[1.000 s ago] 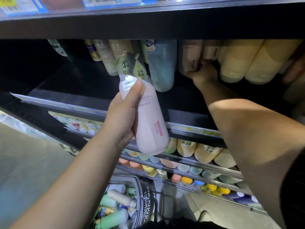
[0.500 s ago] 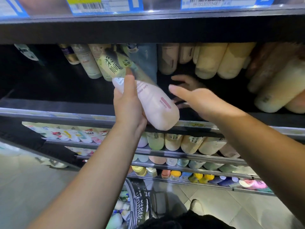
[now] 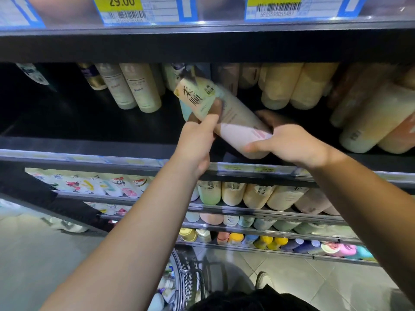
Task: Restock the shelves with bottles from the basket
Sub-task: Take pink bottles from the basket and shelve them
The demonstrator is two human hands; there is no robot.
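Observation:
A pale pink bottle with a green and yellow label lies tilted over the dark shelf, its top pointing up and back. My left hand grips its upper part near the label. My right hand holds its base, thumb in front and fingers behind. The wire basket stands on the floor below, with several bottles just visible in it.
Cream bottles stand at the shelf's back left and yellow bottles at the back right; more lean at the far right. A black shelf edge with price tags runs overhead. Lower shelves hold rows of bottles. A shoe is on the tiled floor.
My right hand came off the back bottles and took hold of the pink bottle's base. The bottle rose further into the shelf opening. My view shifted up and closer.

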